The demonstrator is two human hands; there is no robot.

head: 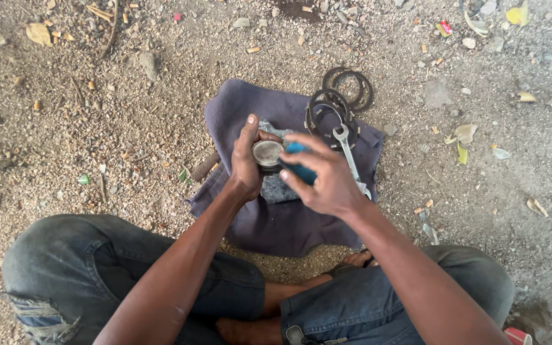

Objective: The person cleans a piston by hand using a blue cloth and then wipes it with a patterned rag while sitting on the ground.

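while the person sits cross-legged on gravelly, dusty ground, the left hand (245,163) grips a short round metal part (268,155), dull grey with a flat, scuffed top face and a darker band round its side. it is held up above a rumpled purple cloth (269,220) spread on the dirt, with fingers curled round the left side of the part and the thumb pointing up and away. the right hand (326,179) is closed around a small bright blue piece (299,165), soft-looking, pressed against the right side of the metal part; the fingers bend over it and the back of the hand faces the camera. what the blue piece is made of cannot be told. on the cloth just beyond the hands lie thin dark rings (340,99), overlapping one another, and a shiny steel wrench (348,153) runs from the rings down past the right hand. a flat grey slab-like patch (276,188) lies on the cloth under the hands. both forearms stretch out over worn blue jeans (78,268), frayed at the left knee.
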